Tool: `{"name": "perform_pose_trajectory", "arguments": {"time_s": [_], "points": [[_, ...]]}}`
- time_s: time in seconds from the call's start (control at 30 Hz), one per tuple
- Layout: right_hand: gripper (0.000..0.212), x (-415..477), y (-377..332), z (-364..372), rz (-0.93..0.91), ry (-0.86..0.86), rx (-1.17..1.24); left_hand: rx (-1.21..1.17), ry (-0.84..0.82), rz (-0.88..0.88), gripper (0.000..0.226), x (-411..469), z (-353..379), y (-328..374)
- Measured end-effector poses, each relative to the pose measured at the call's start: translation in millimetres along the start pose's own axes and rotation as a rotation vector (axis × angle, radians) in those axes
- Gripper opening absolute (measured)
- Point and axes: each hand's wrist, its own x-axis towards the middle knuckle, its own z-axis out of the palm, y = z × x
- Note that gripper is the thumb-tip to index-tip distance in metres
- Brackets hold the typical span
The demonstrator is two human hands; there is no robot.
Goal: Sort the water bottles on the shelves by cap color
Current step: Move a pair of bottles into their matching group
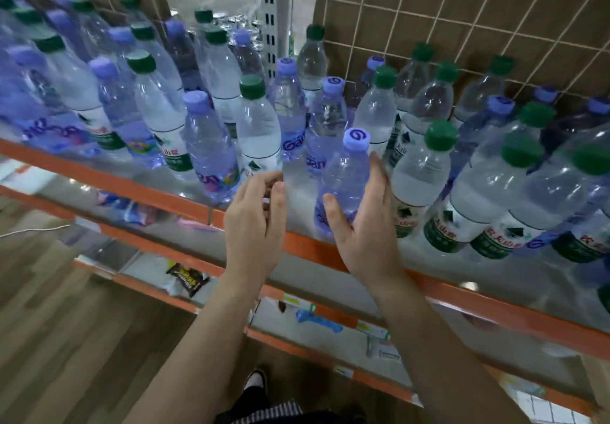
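Observation:
Many water bottles stand mixed on the top shelf point(307, 248), some with purple caps, some with green caps. My right hand point(366, 225) wraps around a purple-capped bottle point(346, 176) standing at the shelf's front edge, thumb on its front and fingers along its right side. My left hand point(254, 222) hovers just left of that bottle with loosely curled fingers and holds nothing. A purple-capped bottle point(208, 146) and a green-capped bottle point(257, 126) stand just beyond my left hand. A green-capped bottle point(419, 176) stands right beside my right hand.
A wire grid point(429, 27) backs the shelf and a slotted metal upright point(274, 27) stands at the centre back. Lower orange-edged shelves point(330, 321) hold a dark snack packet point(186, 280) and small items. Wood floor point(66, 341) lies below left.

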Motion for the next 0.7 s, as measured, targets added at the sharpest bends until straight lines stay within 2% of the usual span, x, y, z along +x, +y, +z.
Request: {"name": "perform_pose_trajectory", "arguments": {"time_s": [0.1, 0.2, 0.3, 0.4, 0.5, 0.63, 0.7], "points": [[0.079, 10, 4, 25, 0.072, 0.108, 0.044, -0.016, -0.04, 0.026, 0.024, 22, -17, -26], [0.074, 15, 11, 42, 0.095, 0.212, 0.103, -0.046, -0.043, 0.054, 0.023, 42, -34, -50], [0.072, 14, 12, 54, 0.06, 0.282, 0.104, -0.063, 0.001, 0.098, 0.021, 56, -44, -69], [0.074, 12, 11, 63, 0.087, 0.311, 0.086, -0.096, 0.1, 0.06, 0.02, 67, -46, -86], [0.07, 10, 7, 68, 0.123, 0.31, 0.085, -0.097, 0.133, 0.01, 0.037, 75, -45, -98], [0.068, 8, 4, 70, 0.179, 0.302, 0.154, -0.139, -0.059, -0.114, 0.066, 77, -35, -115], [0.071, 7, 7, 71, 0.174, 0.284, 0.174, -0.181, -0.111, -0.152, 0.072, 73, -30, -125]]}}
